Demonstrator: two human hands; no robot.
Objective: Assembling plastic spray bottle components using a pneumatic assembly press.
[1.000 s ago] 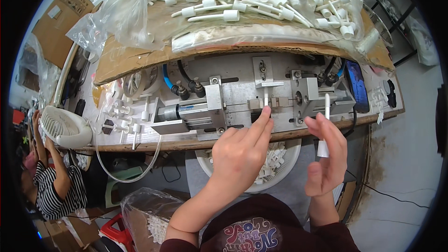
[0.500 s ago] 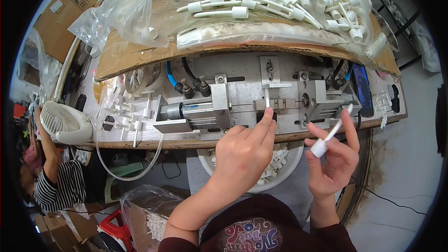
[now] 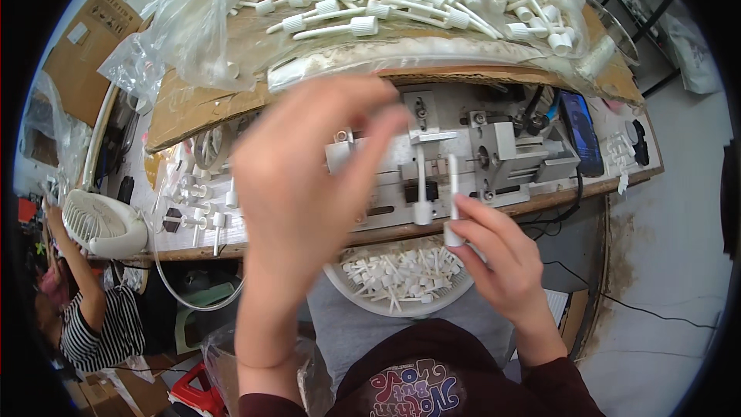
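Note:
My right hand pinches a white cap with a thin stem upright, stem pointing away from me, just in front of the metal clamping fixture. Beside it, a second white stemmed cap sits in the fixture, its cap end toward me and its stem running back under a small metal bracket. My left hand is raised over the left part of the fixture, smeared by motion and hiding the left cylinder; whether its fingers hold anything does not show. The right metal clamp block stands to the right of the stems.
A heap of white stemmed caps lies in plastic on a cardboard shelf above the fixture. Below the table edge, a white basket holds many more. A phone stands right; a fan stands left, near another person.
My left hand has lifted off the fixture and swung left and up, uncovering the seated cap. My right hand has brought its stemmed cap left to the fixture and turned it upright.

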